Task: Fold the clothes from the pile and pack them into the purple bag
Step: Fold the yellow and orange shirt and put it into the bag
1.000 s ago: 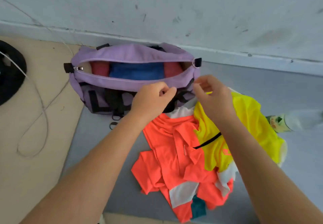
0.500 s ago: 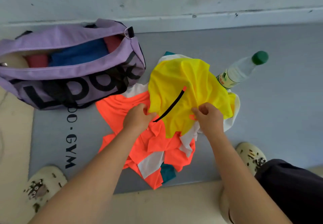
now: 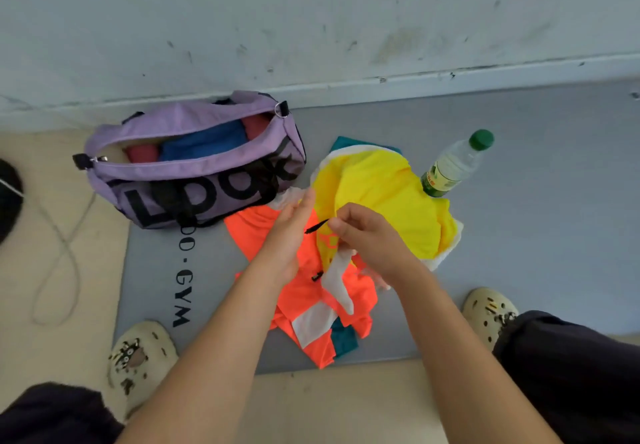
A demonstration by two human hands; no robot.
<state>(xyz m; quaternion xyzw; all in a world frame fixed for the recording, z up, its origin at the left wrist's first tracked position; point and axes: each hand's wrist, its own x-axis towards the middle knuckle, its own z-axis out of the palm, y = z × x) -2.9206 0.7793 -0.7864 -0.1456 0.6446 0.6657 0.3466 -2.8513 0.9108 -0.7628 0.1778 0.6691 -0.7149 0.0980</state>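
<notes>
The purple bag (image 3: 207, 180) lies unzipped on the grey mat by the wall, with folded blue (image 3: 204, 142) and red clothes inside. To its right lies the pile: a yellow garment (image 3: 388, 194) on top of an orange and white one (image 3: 311, 305), with teal fabric (image 3: 344, 339) beneath. My right hand (image 3: 367, 235) pinches the yellow garment at its black zip, lifting the edge. My left hand (image 3: 294, 229) hovers over the orange garment with straight fingers reaching toward the yellow fabric's left edge.
A clear plastic bottle with a green cap (image 3: 453, 166) lies against the pile's right side. The grey gym mat (image 3: 536, 235) extends right. My two cream clogs (image 3: 138, 357) (image 3: 488, 312) stand at the mat's front edge. A grey cable (image 3: 59, 253) loops on the beige floor at left.
The view has tilted down from the bag to the pile. My hands left the bag's edge; the right one took hold of the yellow garment at the zip and raised it, and the left opened.
</notes>
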